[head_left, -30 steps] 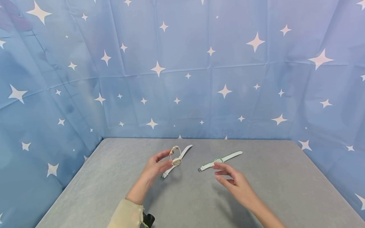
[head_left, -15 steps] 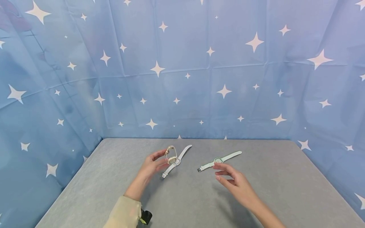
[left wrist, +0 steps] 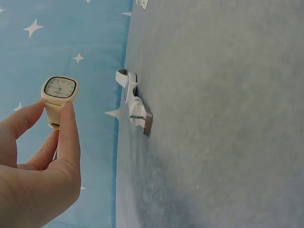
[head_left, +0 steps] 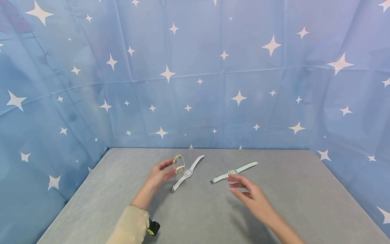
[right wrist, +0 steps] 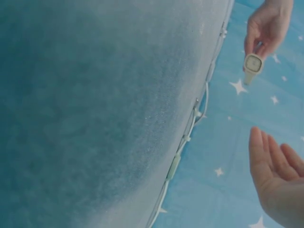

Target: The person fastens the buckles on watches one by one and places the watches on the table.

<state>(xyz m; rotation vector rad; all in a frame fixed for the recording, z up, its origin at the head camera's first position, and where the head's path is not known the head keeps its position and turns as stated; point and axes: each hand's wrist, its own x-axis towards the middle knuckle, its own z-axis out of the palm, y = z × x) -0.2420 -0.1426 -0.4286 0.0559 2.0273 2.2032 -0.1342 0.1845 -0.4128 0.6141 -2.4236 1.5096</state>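
My left hand (head_left: 159,176) pinches a cream wristwatch (head_left: 180,169) by its strap, close to the case, above the table. Its strap is looped, and the squarish dial faces up in the left wrist view, where thumb and finger grip just below the case (left wrist: 60,89). A white wristwatch (head_left: 188,173) lies stretched out on the table, just right of that hand. Farther right lies a pale green wristwatch (head_left: 248,166), also laid flat. My right hand (head_left: 251,198) hovers near it with loosely bent fingers and holds nothing; its fingertips overlap the watch's dial edge in the head view.
The grey table (head_left: 195,217) reaches back to a blue curtain (head_left: 207,91) with white stars, which also stands along both sides. A small black object (head_left: 153,227) sits at my left sleeve (head_left: 131,223).
My left hand has moved left and slightly back with the cream watch, so the white watch's dial now shows uncovered. The right hand has stayed in place.
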